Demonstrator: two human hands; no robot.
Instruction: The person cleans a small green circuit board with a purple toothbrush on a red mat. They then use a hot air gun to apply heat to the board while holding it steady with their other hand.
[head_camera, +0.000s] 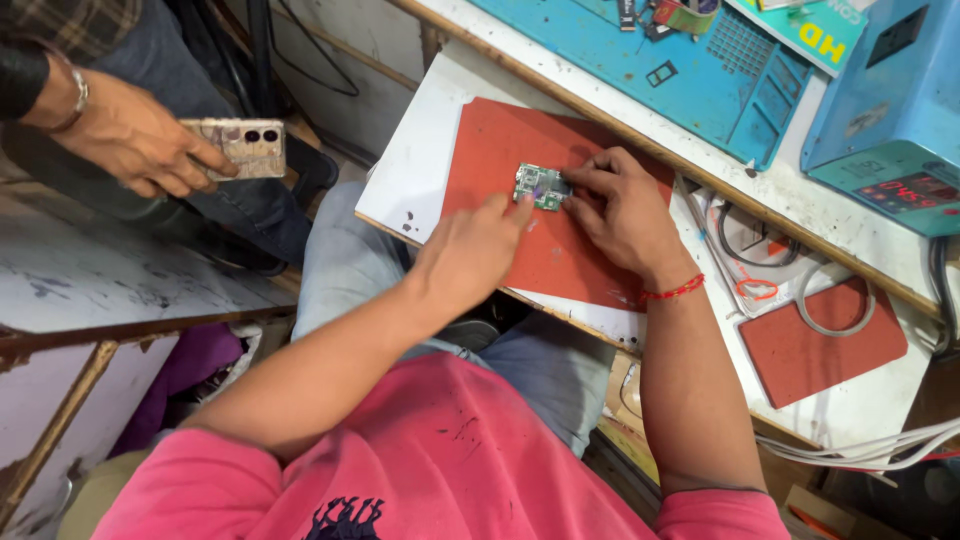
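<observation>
Hands meet over a small green circuit board (541, 186) lying on a red mat (560, 250) atop a white board on the bench (850, 230). Left hand (470, 255) presses a fingertip on the circuit board's left edge, grasping nothing. Right hand (625, 210) pinches its right edge between fingers and thumb. At upper left, another person's hand (140, 140) holds a phone (245, 147).

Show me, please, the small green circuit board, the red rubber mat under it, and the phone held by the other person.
small green circuit board (541, 186), head view, centre of the board.
red rubber mat (560, 255), head view, bare lower part.
phone (250, 146), head view, its back.
</observation>
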